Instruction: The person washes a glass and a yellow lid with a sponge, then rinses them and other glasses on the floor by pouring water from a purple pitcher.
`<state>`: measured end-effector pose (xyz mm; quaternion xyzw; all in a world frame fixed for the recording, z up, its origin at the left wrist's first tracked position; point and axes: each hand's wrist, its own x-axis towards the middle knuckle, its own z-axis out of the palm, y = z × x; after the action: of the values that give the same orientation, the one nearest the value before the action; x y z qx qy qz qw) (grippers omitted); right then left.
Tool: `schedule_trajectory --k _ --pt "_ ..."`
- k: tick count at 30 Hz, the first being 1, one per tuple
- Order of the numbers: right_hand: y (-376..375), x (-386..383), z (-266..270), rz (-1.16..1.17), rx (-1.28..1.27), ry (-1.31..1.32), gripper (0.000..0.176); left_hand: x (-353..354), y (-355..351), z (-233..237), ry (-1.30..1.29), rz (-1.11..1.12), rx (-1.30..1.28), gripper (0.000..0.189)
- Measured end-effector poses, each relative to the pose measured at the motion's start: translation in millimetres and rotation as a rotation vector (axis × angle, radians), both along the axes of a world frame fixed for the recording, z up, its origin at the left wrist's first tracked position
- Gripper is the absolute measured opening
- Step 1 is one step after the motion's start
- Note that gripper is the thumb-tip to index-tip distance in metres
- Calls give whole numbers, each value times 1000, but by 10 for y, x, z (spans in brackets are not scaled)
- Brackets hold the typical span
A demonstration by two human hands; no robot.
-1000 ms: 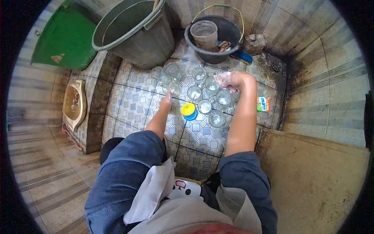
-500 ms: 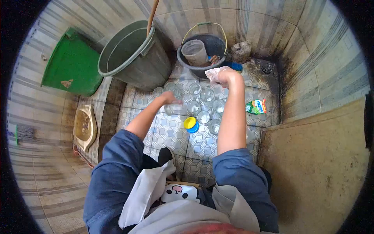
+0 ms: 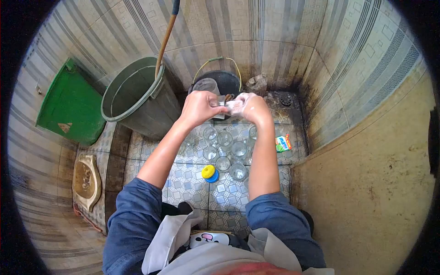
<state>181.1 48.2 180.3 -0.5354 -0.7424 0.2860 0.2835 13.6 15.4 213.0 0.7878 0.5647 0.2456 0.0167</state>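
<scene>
In front of the black bucket (image 3: pixel 231 81), both hands meet at chest height. My left hand (image 3: pixel 200 106) is closed around a clear glass (image 3: pixel 222 104), seen only in part between the hands. My right hand (image 3: pixel 251 107) has soapy foam on it and presses a whitish, foamy scrubber (image 3: pixel 235 107) against the glass. Below them several clear glasses (image 3: pixel 239 149) stand on the tiled floor, beside a round tub (image 3: pixel 210 173) with a yellow top and blue base.
A large grey bin (image 3: pixel 151 110) with a wooden stick (image 3: pixel 166 43) stands at the left, past it a green bin (image 3: pixel 73 105). A green packet (image 3: pixel 283 143) lies right of the glasses. A board (image 3: pixel 362 183) fills the right side.
My left hand has risen from the floor with a glass and now meets my right hand. The view has tilted up, so the floor items appear lower.
</scene>
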Motion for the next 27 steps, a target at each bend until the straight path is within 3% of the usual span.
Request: schedule_trajectory --k 3,5,7,8,9,11,12,17,19,20,21,23,24,26,27 --pt "147 -228 -169 324 19 384 23 -44 11 96 -127 13 26 35" --pt "69 -365 -156 437 -7 459 15 -63 -5 56 -270 -54 343 38" --pt "-88 -495 -92 559 -278 634 19 -100 -30 66 -226 -178 590 36" --pt "-19 -571 -291 723 -326 824 27 -141 -49 80 -194 -222 622 37" --pt "-45 -616 -291 728 -324 824 27 -164 -83 110 -161 -268 650 38" --pt "-109 -710 -303 906 -810 1304 32 -185 -126 128 -139 -332 694 38" --pt "-146 -735 -296 994 -771 1392 36 -187 -143 151 -121 -397 736 38" --pt "-198 -802 -117 894 -740 1392 31 -270 -133 249 -23 -400 751 39" --pt "-138 -825 -55 568 -335 761 28 -381 -45 182 -224 -130 608 39" --pt "-133 -838 -22 377 -209 572 21 -463 18 163 -367 -20 518 41" --pt "-171 -797 88 378 -204 570 21 -586 116 108 -748 262 278 47" --pt "-259 -642 293 234 433 565 21 -786 254 -8 -880 453 124 42" --pt "-178 -648 233 141 341 590 23 -719 223 54 -882 452 124 42" --pt "-217 -641 325 -22 418 544 27 -523 106 241 -1749 496 -290 28" --pt "-151 -701 210 -81 507 496 28 -753 215 -42 -1914 232 -564 20"
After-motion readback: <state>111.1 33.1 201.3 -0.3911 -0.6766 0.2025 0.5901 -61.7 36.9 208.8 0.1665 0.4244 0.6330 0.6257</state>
